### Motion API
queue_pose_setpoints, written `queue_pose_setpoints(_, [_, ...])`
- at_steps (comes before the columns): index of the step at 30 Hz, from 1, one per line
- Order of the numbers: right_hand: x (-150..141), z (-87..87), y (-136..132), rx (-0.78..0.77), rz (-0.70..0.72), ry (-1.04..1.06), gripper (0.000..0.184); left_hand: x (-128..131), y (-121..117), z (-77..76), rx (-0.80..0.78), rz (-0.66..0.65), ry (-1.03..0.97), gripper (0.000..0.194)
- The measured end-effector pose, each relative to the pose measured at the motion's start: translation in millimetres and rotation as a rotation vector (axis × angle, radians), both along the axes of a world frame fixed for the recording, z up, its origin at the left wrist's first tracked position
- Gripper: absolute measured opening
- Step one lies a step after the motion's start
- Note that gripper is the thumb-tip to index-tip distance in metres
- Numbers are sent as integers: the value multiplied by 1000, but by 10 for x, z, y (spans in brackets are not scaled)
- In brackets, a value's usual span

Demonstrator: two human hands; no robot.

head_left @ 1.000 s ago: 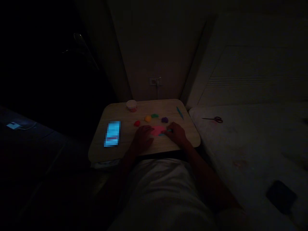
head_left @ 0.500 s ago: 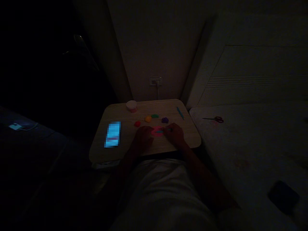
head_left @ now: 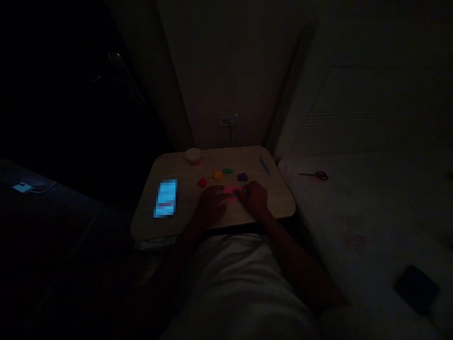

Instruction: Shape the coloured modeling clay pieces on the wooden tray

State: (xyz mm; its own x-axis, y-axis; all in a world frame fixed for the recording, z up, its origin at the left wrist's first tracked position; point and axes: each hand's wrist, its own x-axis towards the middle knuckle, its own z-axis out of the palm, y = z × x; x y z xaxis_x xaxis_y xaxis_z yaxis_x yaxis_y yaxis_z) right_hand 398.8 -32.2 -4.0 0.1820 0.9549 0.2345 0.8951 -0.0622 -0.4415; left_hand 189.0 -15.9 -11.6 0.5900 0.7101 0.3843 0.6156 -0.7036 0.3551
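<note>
A flat pink piece of modelling clay lies near the front of the small wooden table. My right hand is closed round a thin blue clay tool, whose tip lies over the pink piece. At its left edge rests my left hand, thumb apart from the bent fingers; dim light blurs the contact. Just beyond sit lumps of red clay, orange clay, green clay and purple clay.
On the table are a lit, pixelated phone, a lidded tub and another blue tool. Scissors and a dark object lie on the pale bed to the right. A wall socket faces me.
My right hand has shifted slightly left and nearer to me, and the blue tool's tip has moved towards the pink clay's near side. My left hand has barely moved.
</note>
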Motion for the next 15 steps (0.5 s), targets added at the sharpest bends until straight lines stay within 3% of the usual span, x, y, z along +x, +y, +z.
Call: queue_pose_setpoints(15, [-30, -1, 5, -19, -16, -36, 38, -6, -1, 13, -14, -5, 12, 38])
